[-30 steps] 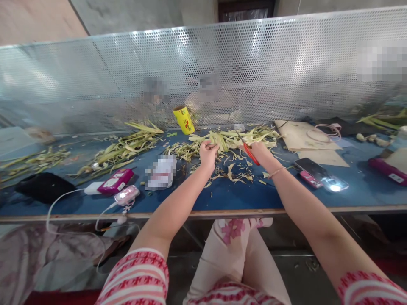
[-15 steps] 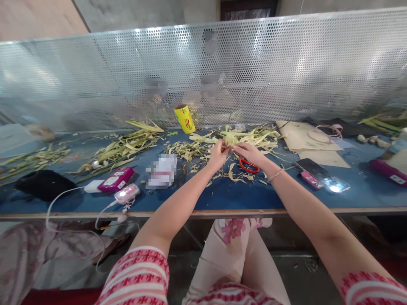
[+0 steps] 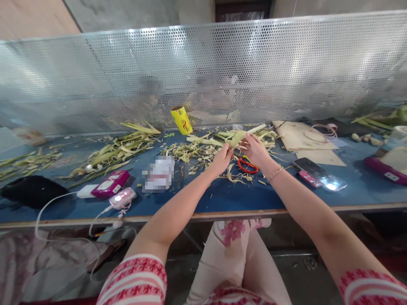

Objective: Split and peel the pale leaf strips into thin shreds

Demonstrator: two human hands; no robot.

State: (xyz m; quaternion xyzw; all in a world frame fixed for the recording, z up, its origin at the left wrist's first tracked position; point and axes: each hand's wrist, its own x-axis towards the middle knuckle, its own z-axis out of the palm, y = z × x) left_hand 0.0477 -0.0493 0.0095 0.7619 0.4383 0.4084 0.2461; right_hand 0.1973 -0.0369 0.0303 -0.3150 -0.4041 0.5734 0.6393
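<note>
My left hand (image 3: 223,160) is closed around the lower end of a pale green leafy piece (image 3: 237,138), which stands up from the fingers. On its other side my right hand (image 3: 254,149) has its fingers curled against the same piece; the exact grip is partly hidden. Below my right hand lie scissors with red handles (image 3: 248,170), yellow showing inside. Beyond and around both hands spread pale green leaf strips (image 3: 213,139) and small dry scraps (image 3: 182,151) on the blue tabletop (image 3: 219,199).
A yellow cardboard tube (image 3: 182,120) leans near the perforated metal screen (image 3: 254,76). More strips (image 3: 117,150) lie left. A purple box (image 3: 111,184) and a cabled pink device (image 3: 123,198) sit near the left front. Rightward are brown sheets (image 3: 302,137) and a phone (image 3: 310,168).
My right hand has opened up slightly and shifted right, apart from the left fingertips. The leafy piece now rises more visibly between the hands. The view has turned a little.
</note>
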